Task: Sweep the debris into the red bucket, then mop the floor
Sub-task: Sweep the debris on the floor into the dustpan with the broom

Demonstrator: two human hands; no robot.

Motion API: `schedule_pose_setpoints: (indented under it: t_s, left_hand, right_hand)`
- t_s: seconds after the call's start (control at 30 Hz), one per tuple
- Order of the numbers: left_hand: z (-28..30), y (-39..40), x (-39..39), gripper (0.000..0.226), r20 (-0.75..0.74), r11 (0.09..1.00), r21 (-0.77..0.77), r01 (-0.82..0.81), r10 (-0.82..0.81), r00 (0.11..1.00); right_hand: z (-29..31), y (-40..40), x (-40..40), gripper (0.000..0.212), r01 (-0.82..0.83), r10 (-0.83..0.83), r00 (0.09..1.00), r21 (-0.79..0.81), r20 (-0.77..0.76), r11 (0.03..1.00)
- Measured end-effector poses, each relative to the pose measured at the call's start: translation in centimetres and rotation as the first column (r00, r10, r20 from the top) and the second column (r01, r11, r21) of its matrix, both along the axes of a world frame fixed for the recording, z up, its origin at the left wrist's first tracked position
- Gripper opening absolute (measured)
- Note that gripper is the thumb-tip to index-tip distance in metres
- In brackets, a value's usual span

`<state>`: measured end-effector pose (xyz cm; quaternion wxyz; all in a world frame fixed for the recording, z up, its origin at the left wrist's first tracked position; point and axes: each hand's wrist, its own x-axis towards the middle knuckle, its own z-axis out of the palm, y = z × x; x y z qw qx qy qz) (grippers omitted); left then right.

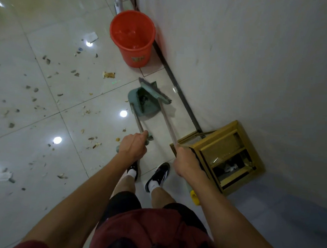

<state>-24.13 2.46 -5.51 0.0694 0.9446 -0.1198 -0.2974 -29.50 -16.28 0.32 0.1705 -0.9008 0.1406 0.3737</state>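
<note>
A red bucket (pixel 132 38) stands on the tiled floor against the wall, upright, with nothing visible inside. Just in front of it a green dustpan (pixel 141 102) rests on the floor with a green broom head (pixel 154 91) lying across its mouth. My left hand (pixel 133 147) grips the dustpan's long handle. My right hand (pixel 185 160) grips the broom's pole. Debris (pixel 108 75), dry leaves, scraps and bits of paper, is scattered over the tiles to the left.
A gold-framed glass bin (pixel 223 156) stands against the wall beside my right hand. The white wall (pixel 237 52) runs along the right. A piece of white paper (pixel 92 36) lies left of the bucket. My two feet are below the dustpan.
</note>
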Motion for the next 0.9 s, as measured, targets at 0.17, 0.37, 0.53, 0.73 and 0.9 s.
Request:
schedule_pose_setpoints:
  t_s: [0.17, 0.37, 0.53, 0.73, 0.9]
  left_hand:
    - [0.8, 0.1, 1.0, 0.031, 0.058, 0.992, -0.02, -0.125, 0.126, 0.99]
    - [1.7, 1.3, 1.2, 0.037, 0.098, 0.983, -0.042, -0.181, 0.184, 0.978]
    - [2.5, 2.4, -0.2, 0.034, 0.09, 0.965, -0.053, -0.256, 0.26, 0.961]
    - [3.2, 4.9, -3.2, 0.036, 0.099, 0.926, -0.02, -0.377, 0.377, 0.921]
    - [4.3, 7.3, -5.3, 0.037, 0.091, 0.877, -0.008, -0.48, 0.479, 0.873]
  right_hand:
    - [-0.8, -1.3, 1.1, 0.046, 0.09, -0.091, 0.995, 0.029, 0.033, 0.995]
    - [-2.2, -2.4, 1.9, 0.031, 0.208, -0.209, 0.978, 0.078, 0.001, 0.975]
    - [-3.2, -3.9, 3.2, 0.028, 0.26, -0.261, 0.965, 0.084, 0.001, 0.962]
    - [-4.6, -4.2, 4.2, 0.033, 0.242, -0.239, 0.97, 0.082, -0.042, 0.967]
    - [-5.1, -2.0, 5.0, 0.033, 0.26, -0.258, 0.966, 0.09, -0.036, 0.961]
